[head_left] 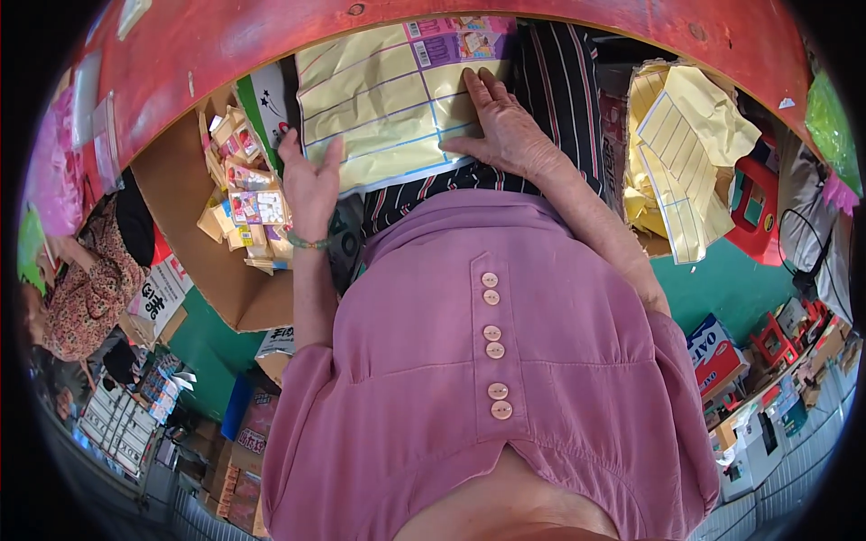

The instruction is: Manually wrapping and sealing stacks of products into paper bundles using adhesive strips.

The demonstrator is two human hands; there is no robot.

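Biggest thing here is the red surface (225, 45) arching just past both hands, then a big cardboard box (176, 180) beside the left hand (311, 176). Between the hands, on a dark striped cloth (555, 99) over the lap, is the yellow sheet (365, 108), which is what's being worked on. The hands are apart: right hand (510, 131) laid flat on it with fingers spread, left one at the other edge, thumb and fingers parted, can't tell if it's touching. Outside the right arm a smaller box (657, 245) holds crumpled yellow sheets (686, 153), so I'd guess those ones are finished with. Down to the little stuff: small packets (257, 207) in the box left of the left hand, at least some with printed labels, look done to me. The purple labels (437, 51) by the right fingertips seem to be what's left on this sheet, since the cells nearer the body are bare, so I'd call it mostly used up
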